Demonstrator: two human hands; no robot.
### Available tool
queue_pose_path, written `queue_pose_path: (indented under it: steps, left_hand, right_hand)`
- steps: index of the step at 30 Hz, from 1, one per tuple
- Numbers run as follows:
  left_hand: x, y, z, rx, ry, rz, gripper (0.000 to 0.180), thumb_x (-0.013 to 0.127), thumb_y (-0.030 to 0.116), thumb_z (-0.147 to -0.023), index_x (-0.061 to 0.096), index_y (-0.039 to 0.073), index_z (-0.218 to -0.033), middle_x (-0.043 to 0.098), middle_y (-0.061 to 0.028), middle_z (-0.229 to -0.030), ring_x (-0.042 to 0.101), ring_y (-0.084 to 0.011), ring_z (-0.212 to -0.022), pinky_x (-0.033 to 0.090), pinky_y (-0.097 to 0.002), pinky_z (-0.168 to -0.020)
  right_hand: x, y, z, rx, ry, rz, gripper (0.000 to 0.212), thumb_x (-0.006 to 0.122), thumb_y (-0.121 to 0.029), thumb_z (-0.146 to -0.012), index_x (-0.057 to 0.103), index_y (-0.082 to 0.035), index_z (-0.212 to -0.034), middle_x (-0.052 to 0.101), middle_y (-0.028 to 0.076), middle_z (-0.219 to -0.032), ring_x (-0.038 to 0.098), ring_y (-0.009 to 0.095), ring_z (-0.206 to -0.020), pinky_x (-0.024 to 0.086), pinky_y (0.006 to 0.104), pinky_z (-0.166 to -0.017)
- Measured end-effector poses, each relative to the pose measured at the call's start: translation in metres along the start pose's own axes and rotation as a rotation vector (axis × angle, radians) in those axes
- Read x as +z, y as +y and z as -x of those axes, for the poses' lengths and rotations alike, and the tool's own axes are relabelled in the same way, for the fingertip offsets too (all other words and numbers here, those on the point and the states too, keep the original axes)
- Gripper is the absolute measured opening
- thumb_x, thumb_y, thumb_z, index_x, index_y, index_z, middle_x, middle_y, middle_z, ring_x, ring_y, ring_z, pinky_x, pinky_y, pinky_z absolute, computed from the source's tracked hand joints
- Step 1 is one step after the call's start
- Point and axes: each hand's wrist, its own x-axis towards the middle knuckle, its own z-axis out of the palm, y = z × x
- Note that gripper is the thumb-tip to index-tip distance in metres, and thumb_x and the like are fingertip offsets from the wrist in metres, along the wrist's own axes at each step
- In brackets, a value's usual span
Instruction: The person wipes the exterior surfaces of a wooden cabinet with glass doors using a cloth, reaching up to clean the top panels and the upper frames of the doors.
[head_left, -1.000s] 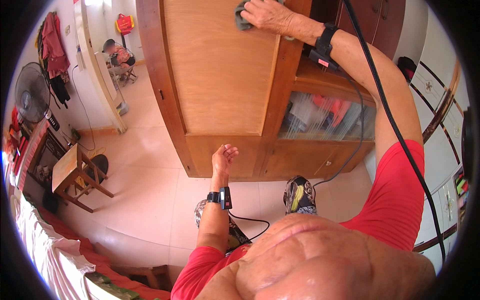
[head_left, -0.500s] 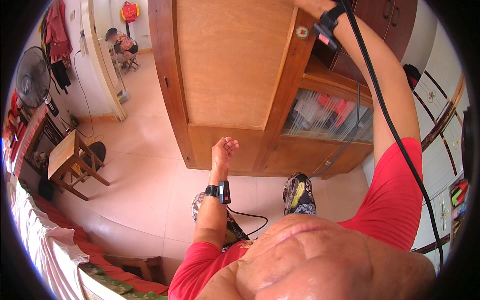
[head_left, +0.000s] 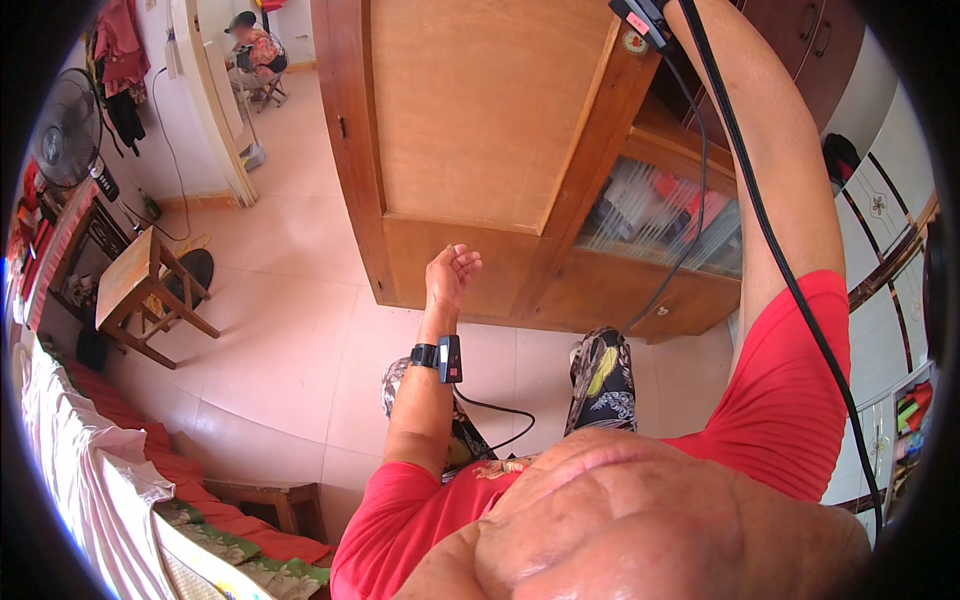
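My left hand [head_left: 453,275] hangs before the lower front of a wooden cabinet [head_left: 460,120], its fingers loosely curled and a little apart. Nothing shows in it. A black band with a small box [head_left: 449,359] circles that wrist. My right arm [head_left: 770,120] reaches up and forward along the cabinet's right side. Its hand lies beyond the upper edge of the picture, so what it touches is hidden. Another small black box [head_left: 640,18] sits at the right wrist, beside a round sticker [head_left: 634,42] on the cabinet frame.
A glass-fronted compartment [head_left: 660,215] holds colourful items. Black cables [head_left: 745,170] run along my right arm and down the cabinet. A wooden stool [head_left: 145,285] and a fan [head_left: 68,130] stand left. A person [head_left: 258,55] sits beyond the doorway. A white cupboard [head_left: 885,260] stands right.
My right hand has gone out of view past the upper edge. The cabinet sits slightly farther right and higher in the picture. My left hand keeps its loose curl.
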Motion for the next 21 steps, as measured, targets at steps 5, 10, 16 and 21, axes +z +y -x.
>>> queue_pose_path:
  steps: [5, 10, 16, 21]
  left_hand:
    - [0.0, 0.01, 0.004, 0.01, 0.026, -0.034, 0.027, 0.041, 0.027, -0.101, 0.057, 0.004, -0.101, 0.069, -0.0123, -0.09, 0.066, -0.0216, -0.079, 0.05, -0.0283, -0.069]
    - [-0.001, 0.006, 0.001, 0.012, 0.031, -0.045, 0.027, 0.042, 0.027, -0.101, 0.057, 0.005, -0.101, 0.069, -0.0123, -0.089, 0.066, -0.021, -0.078, 0.05, -0.0283, -0.069]
    - [-0.002, 0.003, -0.002, 0.023, 0.02, 0.011, 0.026, 0.043, 0.027, -0.1, 0.058, 0.005, -0.099, 0.069, -0.0122, -0.089, 0.066, -0.0203, -0.08, 0.05, -0.0282, -0.072]
    - [0.013, -0.001, 0.006, -0.008, 0.024, -0.043, 0.025, 0.043, 0.027, -0.101, 0.058, 0.007, -0.098, 0.069, -0.0103, -0.088, 0.066, -0.0195, -0.079, 0.048, -0.0276, -0.069]
  right_hand:
    - [0.025, -0.052, 0.008, 0.033, -0.051, -0.291, 0.02, 0.054, -0.021, -0.088, 0.06, -0.009, -0.103, 0.054, 0.014, -0.117, 0.053, 0.034, -0.111, 0.048, 0.049, -0.089]
    - [0.017, -0.149, 0.034, -0.397, 0.098, -0.141, 0.019, 0.055, -0.018, -0.081, 0.06, -0.009, -0.097, 0.057, 0.013, -0.107, 0.054, 0.031, -0.11, 0.048, 0.0437, -0.089]
    - [0.053, -0.216, 0.113, -0.709, -0.171, -0.508, 0.004, 0.058, -0.02, -0.084, 0.06, -0.018, -0.081, 0.052, 0.001, -0.112, 0.06, 0.02, -0.1, 0.052, 0.0335, -0.073]
    - [0.066, -0.156, 0.15, -0.877, -0.184, -0.737, 0.016, 0.056, -0.016, -0.083, 0.064, -0.019, -0.097, 0.051, 0.006, -0.131, 0.058, 0.025, -0.11, 0.05, 0.036, -0.077]
